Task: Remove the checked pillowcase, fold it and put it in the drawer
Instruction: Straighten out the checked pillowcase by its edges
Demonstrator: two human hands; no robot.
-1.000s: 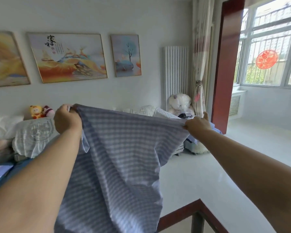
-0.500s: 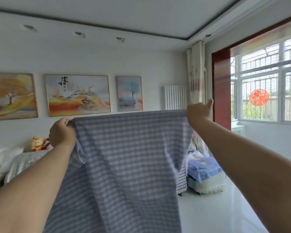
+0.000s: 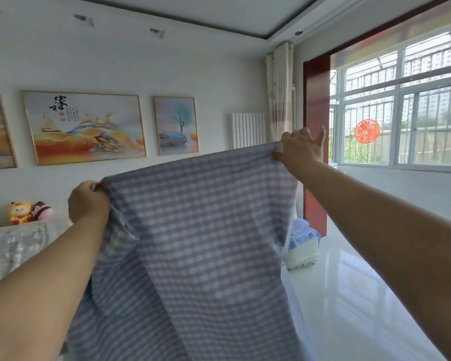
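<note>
The checked pillowcase (image 3: pixel 201 243), grey-blue with pale squares, hangs spread in the air in front of me. My left hand (image 3: pixel 87 201) grips its upper left corner at about chest height. My right hand (image 3: pixel 301 148) pinches the upper right corner, held higher, so the top edge slopes up to the right. The cloth drops below the frame and hides what lies behind it. No drawer is in view.
A bed with a pale patterned pillow (image 3: pixel 16 246) and two small plush toys (image 3: pixel 29 212) is at the left. Framed pictures (image 3: pixel 85 126) hang on the wall. A blue-covered cushion (image 3: pixel 303 238) lies on the glossy white floor, with a red door frame (image 3: pixel 315 142) and window (image 3: pixel 401 121) at right.
Both hands have lifted the pillowcase higher and spread it out. My right hand rose above my left, and my view tilted up towards the ceiling.
</note>
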